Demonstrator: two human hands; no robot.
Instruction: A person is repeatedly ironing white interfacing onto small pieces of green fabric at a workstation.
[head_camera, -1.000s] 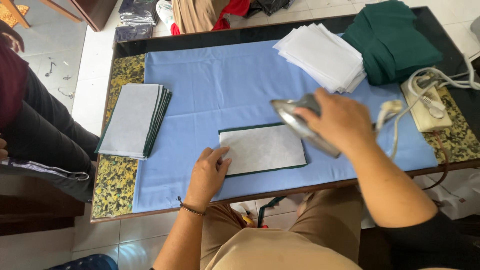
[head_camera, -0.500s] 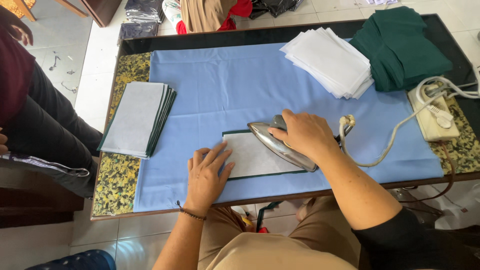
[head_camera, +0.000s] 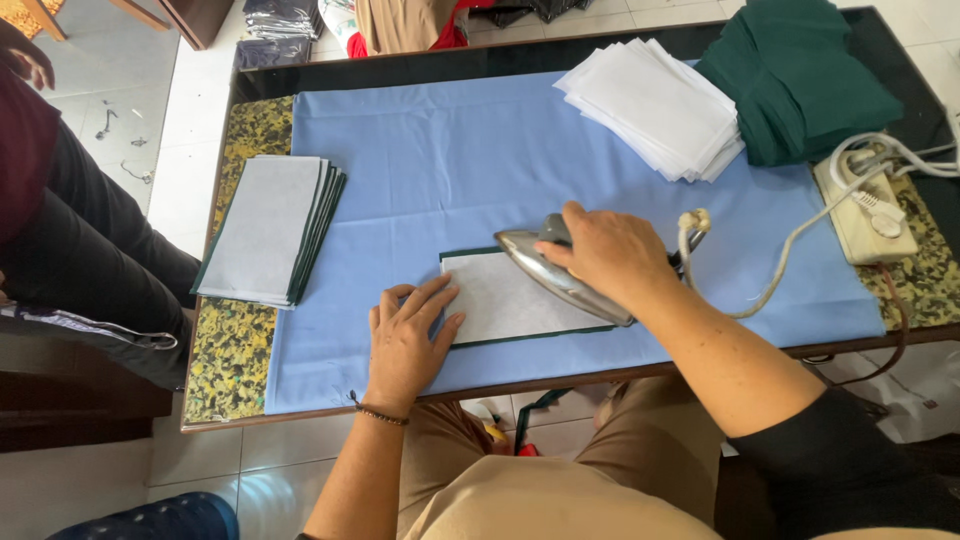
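Right hand (head_camera: 612, 255) was wrapped around the handle of the electric iron (head_camera: 560, 272), fingers clenched over the grip, knuckles up. Iron's metal soleplate sat flat on the white-faced fabric piece (head_camera: 510, 298), nose pointing to the upper left, over the piece's upper right part. Fabric piece had a dark green edge showing along top and bottom and lay on the blue ironing cloth (head_camera: 480, 160), near the table's front edge.

Left hand (head_camera: 408, 340) was flat, palm down, fingers spread and released, gripping nothing. Its fingertips (head_camera: 440, 292) rested on the left edge of the fabric piece; the palm lay on the blue cloth just beside it. The iron's nose was near those fingertips but apart from them, white fabric showing between. A dark bead bracelet (head_camera: 380, 413) sat on the left wrist.

Iron's white cord (head_camera: 790, 260) ran from behind the right hand to a cream power strip (head_camera: 868, 205) on the right end of the table (head_camera: 232, 350).

Stack of finished white-and-green pieces (head_camera: 268, 228) lay at the left, partly off the blue cloth, well apart from both hands. Stack of white sheets (head_camera: 655, 105) at the upper right, touching a pile of dark green fabric (head_camera: 800, 75). Another person's dark-trousered leg (head_camera: 90, 250) was at the far left.
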